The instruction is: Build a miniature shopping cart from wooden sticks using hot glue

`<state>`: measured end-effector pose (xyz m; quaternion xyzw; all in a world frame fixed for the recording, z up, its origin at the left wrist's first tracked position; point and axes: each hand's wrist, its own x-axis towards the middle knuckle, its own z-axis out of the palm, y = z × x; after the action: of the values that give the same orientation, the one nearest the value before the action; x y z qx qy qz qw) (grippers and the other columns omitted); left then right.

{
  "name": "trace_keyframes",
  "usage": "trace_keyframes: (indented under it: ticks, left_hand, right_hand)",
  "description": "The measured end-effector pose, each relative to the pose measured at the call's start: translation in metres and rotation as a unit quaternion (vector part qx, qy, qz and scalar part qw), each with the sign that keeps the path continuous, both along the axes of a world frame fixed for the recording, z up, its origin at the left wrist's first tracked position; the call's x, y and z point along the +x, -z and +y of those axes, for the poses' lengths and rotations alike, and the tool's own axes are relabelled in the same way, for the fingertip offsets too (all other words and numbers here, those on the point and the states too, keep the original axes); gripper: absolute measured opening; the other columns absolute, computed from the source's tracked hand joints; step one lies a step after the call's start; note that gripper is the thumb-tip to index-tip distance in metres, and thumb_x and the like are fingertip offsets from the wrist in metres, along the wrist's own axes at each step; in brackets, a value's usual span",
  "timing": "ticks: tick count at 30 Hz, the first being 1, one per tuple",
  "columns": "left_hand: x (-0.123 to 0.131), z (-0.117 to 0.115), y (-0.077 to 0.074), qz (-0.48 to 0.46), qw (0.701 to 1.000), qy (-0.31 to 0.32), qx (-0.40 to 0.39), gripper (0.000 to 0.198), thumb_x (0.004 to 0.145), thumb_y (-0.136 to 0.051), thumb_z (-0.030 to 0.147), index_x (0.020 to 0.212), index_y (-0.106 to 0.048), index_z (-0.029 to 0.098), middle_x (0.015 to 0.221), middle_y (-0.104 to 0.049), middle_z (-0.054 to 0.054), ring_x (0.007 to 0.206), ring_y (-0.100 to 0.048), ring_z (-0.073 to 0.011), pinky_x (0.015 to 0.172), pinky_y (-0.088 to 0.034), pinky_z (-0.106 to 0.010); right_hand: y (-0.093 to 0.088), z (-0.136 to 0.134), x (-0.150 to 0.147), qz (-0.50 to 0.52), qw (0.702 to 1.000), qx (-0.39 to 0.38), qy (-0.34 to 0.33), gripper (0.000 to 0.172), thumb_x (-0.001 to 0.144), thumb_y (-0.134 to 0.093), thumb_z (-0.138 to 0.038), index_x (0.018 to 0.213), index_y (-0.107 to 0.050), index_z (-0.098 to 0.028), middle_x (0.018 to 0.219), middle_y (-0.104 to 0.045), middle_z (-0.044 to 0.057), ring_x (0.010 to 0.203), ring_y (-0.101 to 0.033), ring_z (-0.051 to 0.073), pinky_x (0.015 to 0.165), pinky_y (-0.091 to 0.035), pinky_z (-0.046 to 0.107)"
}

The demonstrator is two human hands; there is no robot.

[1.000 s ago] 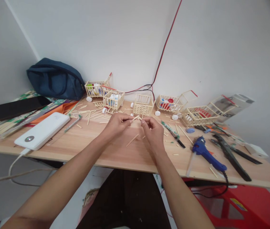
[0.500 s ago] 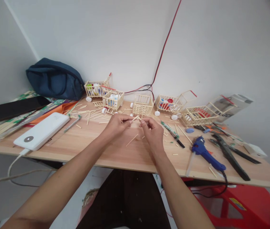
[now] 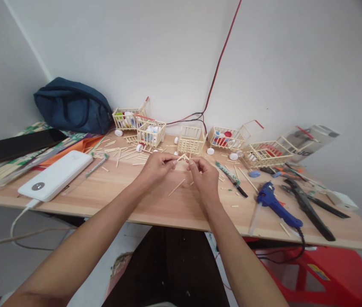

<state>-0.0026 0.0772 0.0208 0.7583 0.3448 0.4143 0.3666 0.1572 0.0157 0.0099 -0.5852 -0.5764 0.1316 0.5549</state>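
My left hand (image 3: pixel 157 167) and my right hand (image 3: pixel 205 178) meet above the middle of the wooden table (image 3: pixel 110 192). Both pinch a small piece made of thin wooden sticks (image 3: pixel 184 157) between thumb and fingertips. A loose stick (image 3: pixel 176 187) lies on the table just below my hands. Behind them stands an open stick basket (image 3: pixel 191 140), with several small stick carts (image 3: pixel 150 133) either side along the wall.
A blue glue gun (image 3: pixel 277 205) and black pliers (image 3: pixel 308 209) lie at the right. A white power bank (image 3: pixel 56 174), a dark phone (image 3: pixel 18 144) and a navy bag (image 3: pixel 72 105) sit at the left. Loose sticks litter the table. A red stool (image 3: pixel 321 273) is below right.
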Motion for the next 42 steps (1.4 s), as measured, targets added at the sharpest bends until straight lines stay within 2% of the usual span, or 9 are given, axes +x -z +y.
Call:
trace_keyframes:
  ticks: [9, 14, 21, 36, 42]
  left_hand:
    - [0.0000, -0.0004, -0.0010, 0.004, 1.000, -0.003, 0.010, 0.028, 0.076, -0.058, 0.020, 0.096, -0.076, 0.015, 0.086, -0.075, -0.003, 0.071, -0.065, -0.0154, 0.065, -0.047, -0.023]
    - [-0.0002, -0.0006, -0.0013, -0.003, 1.000, -0.011, 0.002, 0.027, 0.075, -0.059, 0.018, 0.095, -0.076, 0.014, 0.088, -0.076, -0.005, 0.076, -0.067, -0.0171, 0.067, -0.049, -0.023]
    - [-0.0009, 0.0009, 0.0015, -0.010, 1.000, 0.013, 0.001, 0.028, 0.076, -0.059, 0.018, 0.097, -0.076, 0.012, 0.094, -0.075, -0.007, 0.080, -0.068, -0.0173, 0.069, -0.049, -0.023]
    - [-0.0022, 0.0038, 0.0058, 0.000, 1.000, 0.030, 0.004, 0.028, 0.076, -0.058, 0.020, 0.098, -0.076, 0.016, 0.087, -0.076, -0.004, 0.074, -0.066, -0.0159, 0.067, -0.047, -0.023]
    - [-0.0024, 0.0037, 0.0066, -0.001, 0.999, 0.036, 0.014, 0.028, 0.077, -0.058, 0.020, 0.099, -0.076, 0.018, 0.090, -0.076, -0.002, 0.076, -0.066, -0.0156, 0.068, -0.047, -0.022]
  right_hand:
    - [-0.0013, -0.0005, -0.0012, 0.003, 1.000, 0.001, -0.001, 0.021, 0.086, -0.053, -0.035, 0.085, -0.067, -0.020, 0.067, -0.064, 0.000, 0.063, -0.056, 0.015, 0.064, -0.042, 0.026]
    - [-0.0011, -0.0004, -0.0009, 0.005, 1.000, 0.000, 0.000, 0.020, 0.086, -0.053, -0.033, 0.084, -0.067, -0.019, 0.066, -0.063, -0.001, 0.062, -0.057, 0.014, 0.063, -0.042, 0.026]
    - [-0.0007, -0.0010, -0.0009, 0.002, 1.000, 0.000, 0.004, 0.019, 0.085, -0.053, -0.030, 0.083, -0.068, -0.019, 0.064, -0.063, -0.002, 0.061, -0.055, 0.013, 0.062, -0.041, 0.025]
    - [0.0014, -0.0005, 0.0008, -0.002, 1.000, -0.004, -0.001, 0.020, 0.086, -0.053, -0.030, 0.083, -0.069, -0.018, 0.064, -0.064, -0.001, 0.062, -0.056, 0.014, 0.063, -0.041, 0.025]
    - [0.0020, -0.0006, 0.0013, 0.000, 1.000, -0.001, -0.008, 0.020, 0.086, -0.052, -0.029, 0.082, -0.068, -0.019, 0.065, -0.064, -0.002, 0.063, -0.057, 0.014, 0.063, -0.041, 0.025]
